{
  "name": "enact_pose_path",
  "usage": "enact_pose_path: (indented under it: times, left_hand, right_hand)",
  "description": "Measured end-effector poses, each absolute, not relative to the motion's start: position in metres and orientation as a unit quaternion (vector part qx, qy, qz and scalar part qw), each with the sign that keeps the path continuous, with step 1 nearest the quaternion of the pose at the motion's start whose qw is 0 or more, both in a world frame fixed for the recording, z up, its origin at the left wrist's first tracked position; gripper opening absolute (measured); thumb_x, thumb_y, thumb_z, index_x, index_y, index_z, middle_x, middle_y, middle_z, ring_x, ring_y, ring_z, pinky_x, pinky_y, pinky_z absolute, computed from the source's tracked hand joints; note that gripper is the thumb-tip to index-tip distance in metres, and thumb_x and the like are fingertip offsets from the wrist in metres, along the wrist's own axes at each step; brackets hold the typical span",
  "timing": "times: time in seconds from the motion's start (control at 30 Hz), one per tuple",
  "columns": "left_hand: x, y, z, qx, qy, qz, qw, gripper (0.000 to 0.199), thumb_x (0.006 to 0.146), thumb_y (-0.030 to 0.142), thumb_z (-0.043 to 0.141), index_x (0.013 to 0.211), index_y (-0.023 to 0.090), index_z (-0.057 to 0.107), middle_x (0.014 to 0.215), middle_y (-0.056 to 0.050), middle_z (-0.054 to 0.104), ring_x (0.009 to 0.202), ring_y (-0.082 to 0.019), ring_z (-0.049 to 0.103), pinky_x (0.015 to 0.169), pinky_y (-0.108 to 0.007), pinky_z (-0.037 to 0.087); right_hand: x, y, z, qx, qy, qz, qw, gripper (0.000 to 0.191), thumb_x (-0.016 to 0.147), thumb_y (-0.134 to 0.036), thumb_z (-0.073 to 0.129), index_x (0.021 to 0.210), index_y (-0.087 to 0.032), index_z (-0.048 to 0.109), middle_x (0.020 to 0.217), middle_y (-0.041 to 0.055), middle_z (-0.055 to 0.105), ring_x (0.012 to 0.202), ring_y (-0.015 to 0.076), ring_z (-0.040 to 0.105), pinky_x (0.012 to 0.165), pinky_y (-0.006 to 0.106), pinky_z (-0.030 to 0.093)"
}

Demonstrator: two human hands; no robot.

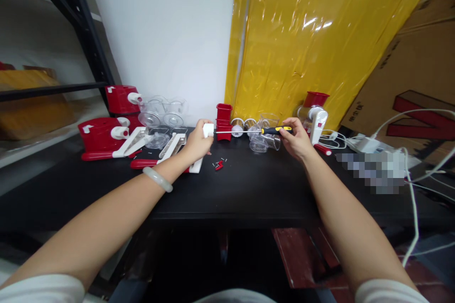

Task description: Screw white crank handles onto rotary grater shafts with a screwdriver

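Observation:
My left hand [199, 140] is closed around a small white plastic part [208, 129] above the black table. My right hand [295, 138] grips the black and yellow handle of a screwdriver [273, 130]. Its long metal shaft lies level, and the tip meets or nearly meets the white part; the exact contact is too small to tell. Below my left hand rests a white frame with a red handle [142, 164], partly hidden by my forearm. Small red pieces [219, 165] and several screws lie on the table between my hands.
Red grater bodies [99, 137] and clear plastic cups [161, 109] stand at the left. Behind my hands are a red hopper [223, 116], metal drums [237, 127] and clear parts [259, 144]. An assembled grater [316, 118] and white cables [408, 189] are at the right.

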State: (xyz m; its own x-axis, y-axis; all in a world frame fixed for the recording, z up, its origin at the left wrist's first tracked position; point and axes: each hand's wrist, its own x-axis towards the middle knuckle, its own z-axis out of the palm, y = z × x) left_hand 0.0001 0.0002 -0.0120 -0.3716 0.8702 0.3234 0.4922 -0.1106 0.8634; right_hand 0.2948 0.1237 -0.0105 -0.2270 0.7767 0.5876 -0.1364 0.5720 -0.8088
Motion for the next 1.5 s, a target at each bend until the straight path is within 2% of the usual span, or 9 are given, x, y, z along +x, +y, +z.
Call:
enact_pose_path:
  times: [0.17,0.27,0.33,0.5,0.63,0.73,0.97,1.2,1.5]
  left_hand:
    - [0.000,0.001,-0.013,0.533,0.636,0.530,0.177,0.056,0.067,0.011,0.057,0.120,0.028,0.048,0.077,0.003,0.057,0.051,-0.011,0.054,0.048,-0.023,0.052]
    - [0.000,0.002,-0.014,0.541,0.633,0.526,0.171,0.054,0.069,0.011,0.056,0.120,0.029,0.049,0.077,0.003,0.057,0.049,-0.010,0.053,0.046,-0.023,0.051]
    - [0.000,0.002,-0.015,0.542,0.632,0.528,0.169,0.054,0.069,0.011,0.056,0.120,0.029,0.049,0.076,0.003,0.057,0.048,-0.010,0.053,0.046,-0.023,0.050]
    - [0.000,0.001,-0.014,0.538,0.631,0.532,0.170,0.054,0.069,0.011,0.056,0.120,0.028,0.049,0.075,0.003,0.056,0.048,-0.010,0.053,0.046,-0.023,0.050]
    - [0.001,0.000,-0.013,0.537,0.633,0.530,0.175,0.054,0.070,0.010,0.057,0.120,0.027,0.049,0.075,0.003,0.057,0.049,-0.010,0.053,0.048,-0.023,0.052]
    - [0.003,-0.001,-0.012,0.537,0.632,0.532,0.172,0.054,0.070,0.010,0.058,0.120,0.026,0.049,0.075,0.003,0.057,0.050,-0.009,0.052,0.052,-0.024,0.052]
    - [0.000,0.000,-0.012,0.543,0.635,0.523,0.167,0.055,0.069,0.010,0.056,0.121,0.028,0.048,0.077,0.003,0.057,0.049,-0.010,0.053,0.047,-0.023,0.051]
    - [-0.001,-0.001,-0.010,0.538,0.636,0.527,0.170,0.054,0.068,0.011,0.054,0.119,0.028,0.047,0.076,0.003,0.056,0.049,-0.011,0.055,0.045,-0.023,0.051]
    - [0.000,-0.002,-0.009,0.536,0.634,0.531,0.172,0.054,0.067,0.009,0.054,0.118,0.027,0.048,0.076,0.003,0.056,0.047,-0.011,0.054,0.044,-0.023,0.050]
  right_hand:
    - [0.291,0.117,-0.007,-0.206,-0.618,0.489,0.580,0.050,0.060,-0.047,0.082,0.089,-0.029,0.047,0.083,-0.0045,0.055,0.073,0.0134,0.058,0.068,0.028,0.050]
    - [0.289,0.121,-0.007,-0.232,-0.595,0.506,0.580,0.046,0.068,-0.062,0.072,0.085,-0.027,0.047,0.077,-0.0028,0.056,0.069,0.0149,0.060,0.061,0.029,0.051]
    - [0.288,0.125,-0.009,-0.265,-0.598,0.503,0.565,0.051,0.072,-0.074,0.061,0.083,-0.026,0.047,0.069,-0.0018,0.056,0.062,0.0166,0.060,0.056,0.031,0.050]
    - [0.290,0.125,-0.013,-0.384,-0.660,0.433,0.478,0.062,0.075,-0.086,0.042,0.077,-0.024,0.050,0.049,0.0002,0.054,0.041,0.0185,0.052,0.042,0.033,0.041]
    - [0.293,0.119,-0.011,-0.427,-0.707,0.342,0.449,0.062,0.076,-0.082,0.048,0.060,-0.022,0.048,0.042,0.0004,0.051,0.035,0.0133,0.042,0.038,0.029,0.032]
    - [0.294,0.118,-0.010,-0.420,-0.709,0.330,0.461,0.061,0.075,-0.080,0.052,0.058,-0.022,0.048,0.040,-0.0019,0.046,0.035,0.0113,0.039,0.039,0.028,0.029]
    - [0.296,0.130,-0.016,-0.351,-0.703,0.345,0.513,0.055,0.073,-0.074,0.061,0.064,-0.022,0.049,0.046,-0.0048,0.043,0.043,0.0105,0.039,0.042,0.025,0.029]
    - [0.299,0.141,-0.022,-0.300,-0.702,0.367,0.531,0.042,0.073,-0.064,0.070,0.076,-0.023,0.059,0.066,-0.0022,0.055,0.053,0.0111,0.047,0.047,0.025,0.040]
    - [0.298,0.132,-0.018,-0.238,-0.692,0.401,0.550,0.039,0.072,-0.057,0.074,0.091,-0.024,0.067,0.093,0.0019,0.065,0.074,0.0138,0.059,0.061,0.025,0.049]
